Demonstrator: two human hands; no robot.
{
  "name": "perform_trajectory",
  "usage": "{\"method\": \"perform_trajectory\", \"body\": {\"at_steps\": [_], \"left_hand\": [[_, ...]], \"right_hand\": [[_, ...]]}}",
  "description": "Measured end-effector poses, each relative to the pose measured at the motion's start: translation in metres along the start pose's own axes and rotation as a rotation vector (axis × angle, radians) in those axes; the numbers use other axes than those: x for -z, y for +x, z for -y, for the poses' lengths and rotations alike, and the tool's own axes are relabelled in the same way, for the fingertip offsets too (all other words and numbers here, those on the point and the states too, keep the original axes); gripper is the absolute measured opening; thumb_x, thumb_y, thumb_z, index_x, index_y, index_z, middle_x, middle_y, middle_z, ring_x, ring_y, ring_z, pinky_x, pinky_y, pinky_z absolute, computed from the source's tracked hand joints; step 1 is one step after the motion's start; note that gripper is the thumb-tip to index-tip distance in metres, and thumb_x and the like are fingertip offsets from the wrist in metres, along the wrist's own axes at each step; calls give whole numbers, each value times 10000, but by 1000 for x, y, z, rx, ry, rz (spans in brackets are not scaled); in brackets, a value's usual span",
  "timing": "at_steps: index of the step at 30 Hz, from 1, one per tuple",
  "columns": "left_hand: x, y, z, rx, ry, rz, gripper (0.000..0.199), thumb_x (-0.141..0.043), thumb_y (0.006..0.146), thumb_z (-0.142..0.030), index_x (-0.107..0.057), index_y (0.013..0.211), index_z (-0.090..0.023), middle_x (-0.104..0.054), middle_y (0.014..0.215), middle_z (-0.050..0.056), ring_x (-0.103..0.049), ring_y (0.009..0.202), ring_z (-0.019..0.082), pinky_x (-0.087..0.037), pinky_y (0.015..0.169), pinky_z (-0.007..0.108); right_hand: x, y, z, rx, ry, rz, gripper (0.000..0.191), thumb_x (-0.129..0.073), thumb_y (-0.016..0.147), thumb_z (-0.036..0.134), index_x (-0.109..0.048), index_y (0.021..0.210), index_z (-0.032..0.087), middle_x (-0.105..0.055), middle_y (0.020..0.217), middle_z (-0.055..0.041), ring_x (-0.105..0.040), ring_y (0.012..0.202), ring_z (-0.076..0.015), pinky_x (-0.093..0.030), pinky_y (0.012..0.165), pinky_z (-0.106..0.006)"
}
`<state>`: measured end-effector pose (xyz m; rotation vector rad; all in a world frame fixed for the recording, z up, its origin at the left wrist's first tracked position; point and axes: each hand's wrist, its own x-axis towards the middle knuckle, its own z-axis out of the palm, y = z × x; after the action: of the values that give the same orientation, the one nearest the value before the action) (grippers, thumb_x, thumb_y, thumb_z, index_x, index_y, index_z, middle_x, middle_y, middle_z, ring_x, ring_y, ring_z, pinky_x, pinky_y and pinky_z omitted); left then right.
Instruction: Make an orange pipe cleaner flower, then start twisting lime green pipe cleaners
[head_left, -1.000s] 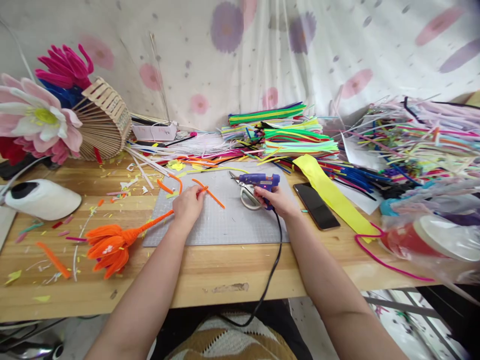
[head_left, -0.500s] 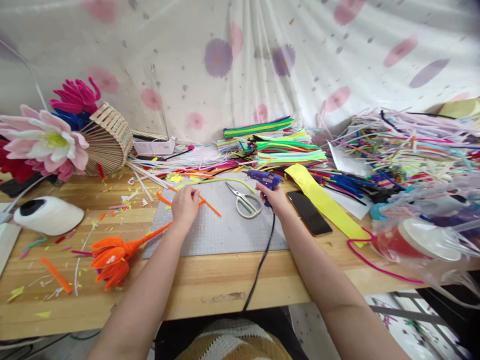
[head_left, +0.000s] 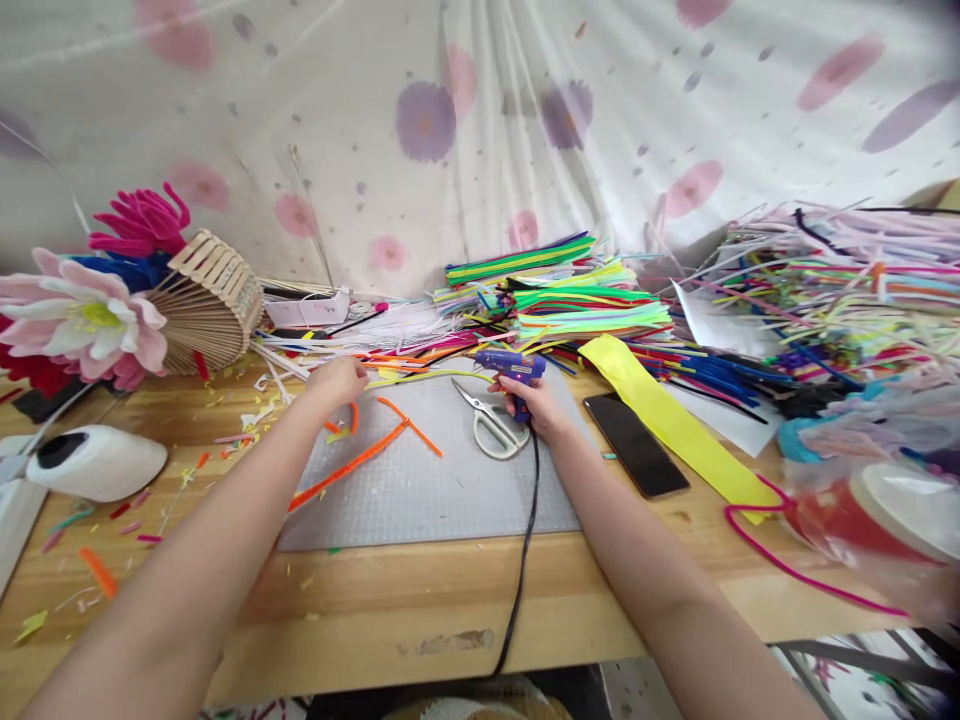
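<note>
1. Nearest us, a black cord (head_left: 525,555) crosses the gray mat (head_left: 450,505) and the front edge of the wooden table (head_left: 360,640).
2. On the mat, we see an orange fuzzy stick (head_left: 349,467) left of the scissors (head_left: 499,432). The phone (head_left: 636,445) lies just right of the mat.
3. Farther back are bundles (head_left: 592,312) of sticks, then the curtain (head_left: 495,60).
4. We see wood between mat and front edge, and some mat between our arms.
5. Our hands are well apart. Our right hand (head_left: 541,405) curls around the glue gun (head_left: 511,366). Our left hand (head_left: 336,385) bends near orange sticks (head_left: 409,364); we cannot tell if it holds one.
</note>
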<state>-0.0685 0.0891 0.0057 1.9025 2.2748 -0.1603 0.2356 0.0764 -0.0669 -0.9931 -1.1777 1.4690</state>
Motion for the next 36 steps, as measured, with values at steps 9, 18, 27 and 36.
{"method": "perform_trajectory", "body": {"at_steps": [9,18,27,36], "left_hand": [[-19,26,-18,-311,105,-154,420,-377,816,-288,-530,1185,-159,-581,1166,125,-535,1069,248,-409,873,333],[-4,56,-13,-118,18,-272,404,-378,798,-246,-566,1146,-169,-618,1110,125,-560,1026,263,-431,835,349],[-13,116,5,-112,-53,-302,433,-312,834,-233,-520,1204,-147,-559,1198,136,-528,1077,259,-408,886,353],[-1,135,3,-134,157,-63,312,-449,769,-251,-593,1025,-144,-593,1109,171,-556,982,296,-420,809,389]], "right_hand": [[-2,1,7,-52,45,-50,307,-696,606,430,-613,733,162,-655,731,-21,-425,400,-34,-282,348,-181],[-2,7,7,-111,17,-57,351,-685,601,464,-605,750,157,-657,761,-36,-425,427,-45,-301,368,-185],[0,9,4,-112,39,-53,287,-692,618,422,-626,724,163,-660,722,-21,-436,413,-40,-285,381,-186],[-2,8,9,-123,18,-52,292,-679,632,434,-601,734,171,-656,729,-24,-420,412,-48,-272,380,-195]]}}
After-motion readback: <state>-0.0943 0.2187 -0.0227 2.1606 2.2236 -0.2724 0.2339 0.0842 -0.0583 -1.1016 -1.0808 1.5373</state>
